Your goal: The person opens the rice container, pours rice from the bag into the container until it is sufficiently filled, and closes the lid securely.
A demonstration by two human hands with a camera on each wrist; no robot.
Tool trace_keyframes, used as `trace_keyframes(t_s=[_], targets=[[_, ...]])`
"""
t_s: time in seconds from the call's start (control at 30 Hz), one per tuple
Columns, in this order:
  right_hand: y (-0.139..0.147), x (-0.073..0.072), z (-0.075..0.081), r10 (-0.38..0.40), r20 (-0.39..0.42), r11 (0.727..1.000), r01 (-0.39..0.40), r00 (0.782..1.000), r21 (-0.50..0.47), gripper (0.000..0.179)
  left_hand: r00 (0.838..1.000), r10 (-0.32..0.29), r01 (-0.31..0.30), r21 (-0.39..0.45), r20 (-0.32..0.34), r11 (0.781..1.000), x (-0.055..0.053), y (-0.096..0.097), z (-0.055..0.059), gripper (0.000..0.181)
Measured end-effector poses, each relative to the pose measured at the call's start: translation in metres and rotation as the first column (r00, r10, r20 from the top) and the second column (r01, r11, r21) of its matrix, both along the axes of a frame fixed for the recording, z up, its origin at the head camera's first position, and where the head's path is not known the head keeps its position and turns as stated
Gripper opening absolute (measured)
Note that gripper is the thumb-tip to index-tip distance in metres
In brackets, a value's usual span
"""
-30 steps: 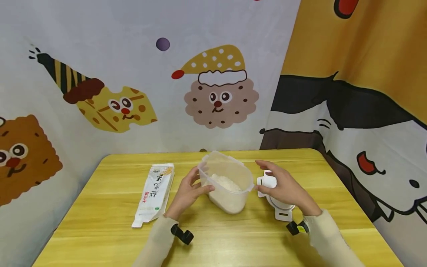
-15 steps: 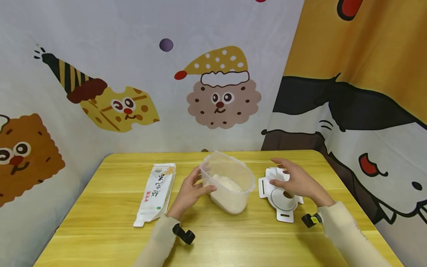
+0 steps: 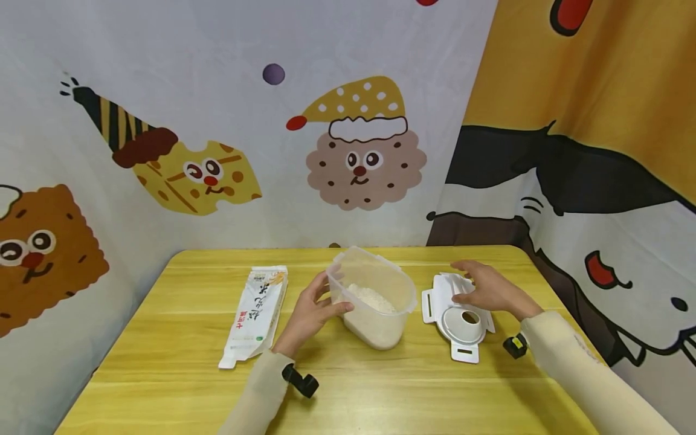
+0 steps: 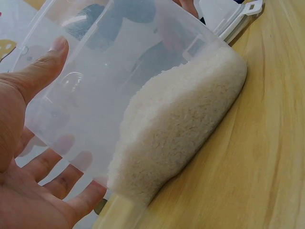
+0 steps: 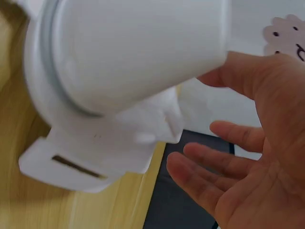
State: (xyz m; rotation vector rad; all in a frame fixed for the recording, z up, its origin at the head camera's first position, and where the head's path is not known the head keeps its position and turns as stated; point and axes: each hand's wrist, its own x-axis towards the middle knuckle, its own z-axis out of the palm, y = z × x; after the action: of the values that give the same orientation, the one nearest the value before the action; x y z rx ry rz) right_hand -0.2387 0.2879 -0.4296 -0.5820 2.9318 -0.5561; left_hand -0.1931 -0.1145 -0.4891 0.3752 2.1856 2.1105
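In the head view, a translucent plastic container point(image 3: 375, 266) stands on the table, uncovered, with white rice point(image 3: 370, 297) in its lower part. My left hand point(image 3: 307, 314) holds its left end, thumb on the near side and fingers round the far side. Through the wall in the left wrist view, the rice point(image 4: 167, 119) slopes up against one end. To the right lies a white lid point(image 3: 462, 326) with slotted side flaps and a round raised spout. Over its far part my right hand point(image 3: 492, 290) hovers, fingers spread; whether the thumb touches the spout point(image 5: 138, 52) I cannot tell.
A white printed packet point(image 3: 255, 317) lies flat at the left of the wooden table point(image 3: 348, 399). Behind the table's far edge hangs a curtain point(image 3: 217, 54) with cartoon figures.
My right hand has moved right, away from beside the container to above the lid, leaving more of the lid visible. The left hand stays on the container.
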Motion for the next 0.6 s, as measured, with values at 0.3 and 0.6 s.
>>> trace_keyframes(t_s=[0.3, 0.6], targets=[[0.010, -0.019, -0.014, 0.049, 0.068, 0.999, -0.050, 0.996, 0.005, 0.081, 1.000, 0.002, -0.002, 0.003, 0.001, 1.000, -0.001, 0.001, -0.001, 0.080], [0.013, -0.025, -0.022, 0.036, 0.127, 0.999, -0.032, 0.991, -0.037, 0.082, 1.000, 0.012, -0.012, -0.003, -0.009, 1.000, -0.003, 0.000, -0.003, 0.079]])
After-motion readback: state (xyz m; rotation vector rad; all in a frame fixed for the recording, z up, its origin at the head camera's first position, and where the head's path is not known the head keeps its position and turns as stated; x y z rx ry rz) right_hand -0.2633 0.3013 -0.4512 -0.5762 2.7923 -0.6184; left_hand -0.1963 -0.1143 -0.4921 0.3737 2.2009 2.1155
